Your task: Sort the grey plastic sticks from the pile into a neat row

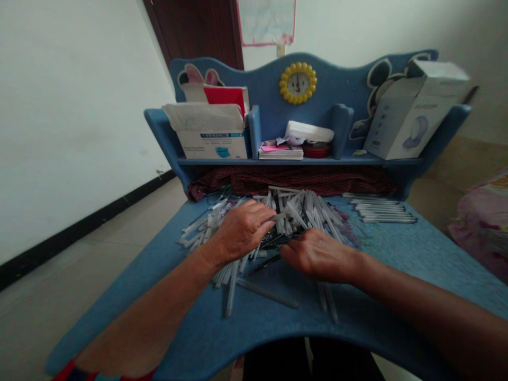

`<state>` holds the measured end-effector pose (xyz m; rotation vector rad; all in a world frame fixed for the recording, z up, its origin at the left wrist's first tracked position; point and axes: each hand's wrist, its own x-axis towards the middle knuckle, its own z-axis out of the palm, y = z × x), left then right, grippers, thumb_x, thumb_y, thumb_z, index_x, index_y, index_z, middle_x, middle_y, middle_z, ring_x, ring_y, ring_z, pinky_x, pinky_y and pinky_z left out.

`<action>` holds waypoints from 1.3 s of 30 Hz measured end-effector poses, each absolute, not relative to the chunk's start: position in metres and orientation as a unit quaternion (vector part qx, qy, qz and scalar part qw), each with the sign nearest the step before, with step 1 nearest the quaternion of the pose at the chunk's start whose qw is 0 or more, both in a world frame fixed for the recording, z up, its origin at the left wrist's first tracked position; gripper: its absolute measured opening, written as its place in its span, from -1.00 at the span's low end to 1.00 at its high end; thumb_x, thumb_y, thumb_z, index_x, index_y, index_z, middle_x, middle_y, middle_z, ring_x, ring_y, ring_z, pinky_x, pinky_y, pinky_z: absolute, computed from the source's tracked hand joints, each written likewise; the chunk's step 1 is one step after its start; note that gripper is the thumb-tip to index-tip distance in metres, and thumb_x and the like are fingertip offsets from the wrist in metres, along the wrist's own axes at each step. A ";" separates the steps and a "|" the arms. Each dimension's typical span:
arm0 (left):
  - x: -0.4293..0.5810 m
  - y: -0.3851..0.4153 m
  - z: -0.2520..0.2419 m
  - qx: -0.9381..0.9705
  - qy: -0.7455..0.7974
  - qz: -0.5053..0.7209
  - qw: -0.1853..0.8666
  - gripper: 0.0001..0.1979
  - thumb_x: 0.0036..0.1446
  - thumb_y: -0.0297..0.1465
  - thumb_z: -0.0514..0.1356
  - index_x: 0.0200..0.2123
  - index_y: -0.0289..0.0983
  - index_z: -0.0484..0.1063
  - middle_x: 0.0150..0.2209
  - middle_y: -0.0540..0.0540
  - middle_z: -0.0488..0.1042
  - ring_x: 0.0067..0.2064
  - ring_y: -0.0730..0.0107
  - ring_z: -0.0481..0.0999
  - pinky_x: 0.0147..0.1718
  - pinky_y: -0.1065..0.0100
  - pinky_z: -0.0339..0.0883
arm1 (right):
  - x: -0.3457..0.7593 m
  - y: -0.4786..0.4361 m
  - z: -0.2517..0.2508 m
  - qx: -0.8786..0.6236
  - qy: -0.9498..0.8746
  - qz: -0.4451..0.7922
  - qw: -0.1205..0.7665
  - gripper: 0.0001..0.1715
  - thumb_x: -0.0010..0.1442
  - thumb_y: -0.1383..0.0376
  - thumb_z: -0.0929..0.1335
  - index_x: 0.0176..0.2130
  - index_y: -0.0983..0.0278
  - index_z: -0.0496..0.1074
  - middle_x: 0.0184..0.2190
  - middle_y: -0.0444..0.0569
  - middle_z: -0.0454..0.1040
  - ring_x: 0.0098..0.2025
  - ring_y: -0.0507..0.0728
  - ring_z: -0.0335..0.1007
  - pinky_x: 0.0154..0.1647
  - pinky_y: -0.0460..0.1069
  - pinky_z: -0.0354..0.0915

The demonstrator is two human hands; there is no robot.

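A heap of translucent pen barrels (317, 209) spreads over the blue desk (170, 275), with dark slim pieces (273, 241) among them. Over the heap's left part, my left hand (248, 225) is closed, thumb and fingers pinching a small translucent pen piece (280, 216). My right hand (313, 255) is closed at the heap's front right, its fingertips turned inward and mostly hidden. By those fingertips lies a thin black piece (268, 261); whether it is gripped is unclear. One loose barrel (268, 292) lies nearer the front edge.
A row of pens (383, 210) lies side by side at the desk's right rear. Behind the heap is a bunched dark red checked cloth (286, 181). The shelf above carries a mask box (214, 140), a white carton (413, 116), and a stack of papers (280, 154).
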<state>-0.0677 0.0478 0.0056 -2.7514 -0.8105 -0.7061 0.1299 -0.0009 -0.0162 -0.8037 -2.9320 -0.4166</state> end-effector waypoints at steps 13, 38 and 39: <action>-0.072 0.052 0.004 -0.920 -0.301 -0.203 0.148 -0.83 0.20 -0.45 0.08 -0.24 -0.34 0.45 -0.33 -0.14 0.48 -0.26 0.26 0.39 -0.24 0.29 0.29 | 0.158 0.017 0.009 -0.478 -0.848 -0.228 0.027 -0.78 0.14 0.52 0.15 -0.34 0.34 0.32 -0.52 0.01 0.45 -0.55 0.14 0.36 -0.59 -0.04 -0.11; -0.059 0.048 0.002 -0.924 -0.331 -0.113 0.157 -0.85 0.18 -0.42 0.09 -0.31 -0.29 0.45 -0.39 -0.10 0.43 -0.30 0.27 0.36 -0.31 0.31 0.23 | 0.146 0.020 -0.001 -0.467 -0.855 -0.226 0.006 -0.81 0.17 0.51 0.17 -0.30 0.35 0.31 -0.46 0.06 0.48 -0.45 0.20 0.46 -0.54 -0.04 0.12; -0.059 0.049 0.002 -0.926 -0.331 -0.111 0.143 -0.85 0.18 -0.42 0.08 -0.32 -0.30 0.45 -0.38 -0.11 0.44 -0.30 0.27 0.37 -0.30 0.31 0.23 | 0.147 0.020 -0.001 -0.464 -0.855 -0.230 0.006 -0.81 0.17 0.51 0.17 -0.30 0.35 0.31 -0.45 0.06 0.48 -0.45 0.20 0.45 -0.53 -0.04 0.12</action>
